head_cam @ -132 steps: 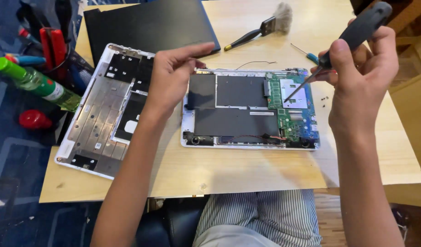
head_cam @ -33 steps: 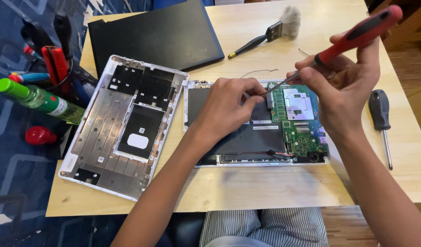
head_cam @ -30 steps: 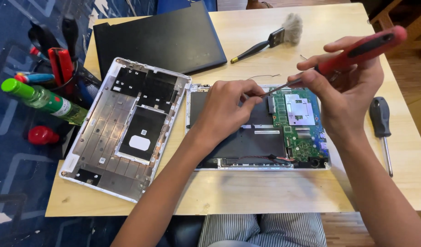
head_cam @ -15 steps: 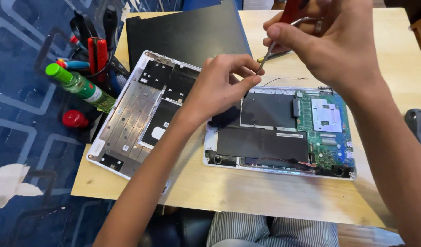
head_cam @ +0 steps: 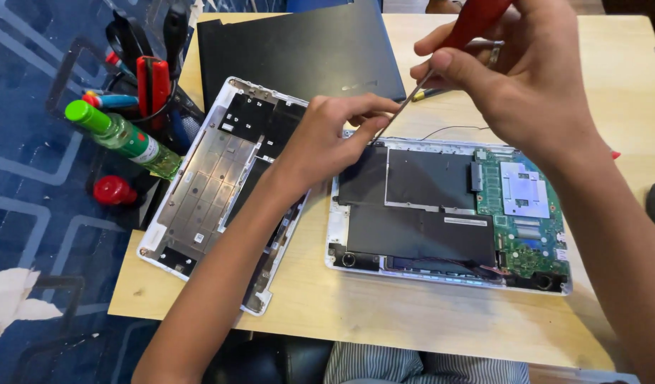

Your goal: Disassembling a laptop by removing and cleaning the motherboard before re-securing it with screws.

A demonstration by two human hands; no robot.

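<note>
Red-handled screwdriver (head_cam: 477, 18), gripped by the right hand (head_cam: 526, 78), has lifted off the laptop (head_cam: 448, 213); left hand (head_cam: 327, 139) pinches its tip.

You are looking down at a light wooden worktop (head_cam: 427, 320). A closed black laptop (head_cam: 299, 53) is lying at its far side, and a detached white bottom cover with grey metal lining (head_cam: 220, 192) is resting just in front of it, overhanging the near-left edge. Left of the worktop, a green-capped clear bottle (head_cam: 121, 135) is leaning beside red-handled pliers (head_cam: 153, 85) and a round red cap (head_cam: 114, 190), all above a blue patterned carpet (head_cam: 35, 213).
</note>
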